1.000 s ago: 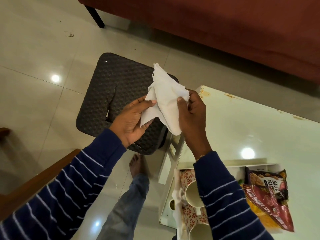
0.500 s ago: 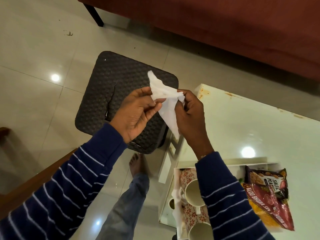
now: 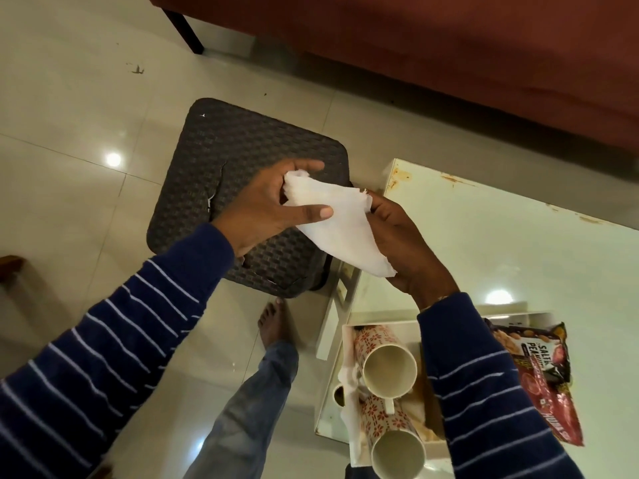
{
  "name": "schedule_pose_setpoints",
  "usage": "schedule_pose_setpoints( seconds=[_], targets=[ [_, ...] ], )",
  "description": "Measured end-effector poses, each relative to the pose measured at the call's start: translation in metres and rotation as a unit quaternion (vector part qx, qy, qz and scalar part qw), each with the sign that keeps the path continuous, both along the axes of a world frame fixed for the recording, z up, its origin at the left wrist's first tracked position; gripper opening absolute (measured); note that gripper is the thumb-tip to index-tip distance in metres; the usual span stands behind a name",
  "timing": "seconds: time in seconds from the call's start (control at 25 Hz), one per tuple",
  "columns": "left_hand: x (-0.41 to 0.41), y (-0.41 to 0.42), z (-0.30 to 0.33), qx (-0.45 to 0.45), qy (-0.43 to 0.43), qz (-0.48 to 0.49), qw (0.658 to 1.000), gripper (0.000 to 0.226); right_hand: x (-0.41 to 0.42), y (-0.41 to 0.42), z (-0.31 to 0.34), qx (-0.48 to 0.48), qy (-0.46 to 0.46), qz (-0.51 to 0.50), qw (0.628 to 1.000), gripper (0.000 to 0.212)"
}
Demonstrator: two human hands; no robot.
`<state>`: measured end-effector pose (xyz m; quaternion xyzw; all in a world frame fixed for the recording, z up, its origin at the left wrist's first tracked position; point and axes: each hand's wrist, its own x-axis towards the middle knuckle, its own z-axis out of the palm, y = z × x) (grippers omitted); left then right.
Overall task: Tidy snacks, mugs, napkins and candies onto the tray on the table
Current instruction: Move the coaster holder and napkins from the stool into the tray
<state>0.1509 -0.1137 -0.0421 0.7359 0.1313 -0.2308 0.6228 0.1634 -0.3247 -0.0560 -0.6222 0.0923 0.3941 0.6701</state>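
A white napkin (image 3: 340,229), folded flat, is stretched between both hands above the dark stool, left of the table. My left hand (image 3: 266,209) pinches its upper left end between thumb and fingers. My right hand (image 3: 401,247) holds its right side from below. Lower down, the white tray (image 3: 383,326) sits on the table with two floral mugs (image 3: 383,361) (image 3: 394,440) lying on their sides. A second white napkin (image 3: 349,406) lies along the tray's left side. Snack packets (image 3: 543,371) rest at the tray's right, partly behind my right sleeve.
A dark woven stool (image 3: 221,160) stands on the tiled floor left of the white table (image 3: 501,243). A red-brown sofa (image 3: 449,46) runs along the back. My leg and bare foot (image 3: 273,319) are beside the table's corner. Wooden furniture edges show at far left.
The napkin went from hanging loosely upright to folded flatter and stretched sideways between the hands. Both hands dropped slightly, the right hand turning under the napkin.
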Motion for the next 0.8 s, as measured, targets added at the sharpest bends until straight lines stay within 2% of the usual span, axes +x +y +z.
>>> schedule_pose_setpoints(
  seconds=[0.08, 0.16, 0.24, 0.32, 0.44, 0.52, 0.6, 0.72, 0.8],
  targets=[
    [0.001, -0.012, 0.002, 0.046, -0.031, 0.002, 0.998, 0.044, -0.006, -0.016, 0.002, 0.009, 0.036, -0.033, 0.999, 0.035],
    [0.0, -0.03, 0.007, 0.084, -0.056, -0.004, 0.995, 0.033, -0.017, -0.034, 0.008, -0.006, 0.047, -0.044, 0.998, 0.049],
    [-0.002, -0.048, 0.012, 0.098, -0.069, -0.03, 0.992, 0.031, -0.029, -0.051, 0.019, -0.101, -0.06, 0.018, 0.993, 0.058],
    [-0.005, -0.067, 0.019, 0.096, -0.091, -0.06, 0.989, 0.026, -0.045, -0.07, 0.022, -0.195, -0.141, 0.027, 0.97, 0.056],
    [-0.012, -0.1, 0.029, 0.084, -0.129, -0.101, 0.983, 0.017, -0.077, -0.106, 0.032, -0.227, -0.156, -0.021, 0.961, 0.053],
    [-0.018, -0.121, 0.037, 0.057, -0.114, -0.123, 0.984, 0.022, -0.102, -0.129, 0.036, -0.221, -0.16, -0.074, 0.959, 0.045],
    [-0.024, -0.142, 0.043, 0.032, -0.101, -0.185, 0.977, 0.039, -0.128, -0.15, 0.043, -0.235, -0.164, -0.131, 0.949, 0.031],
    [-0.034, -0.173, 0.047, 0.031, -0.088, -0.317, 0.944, 0.062, -0.168, -0.17, 0.051, -0.342, -0.194, -0.184, 0.901, 0.022],
    [-0.043, -0.197, 0.04, 0.087, -0.113, -0.376, 0.915, 0.054, -0.193, -0.178, 0.052, -0.398, -0.212, -0.229, 0.863, 0.025]
  ],
)
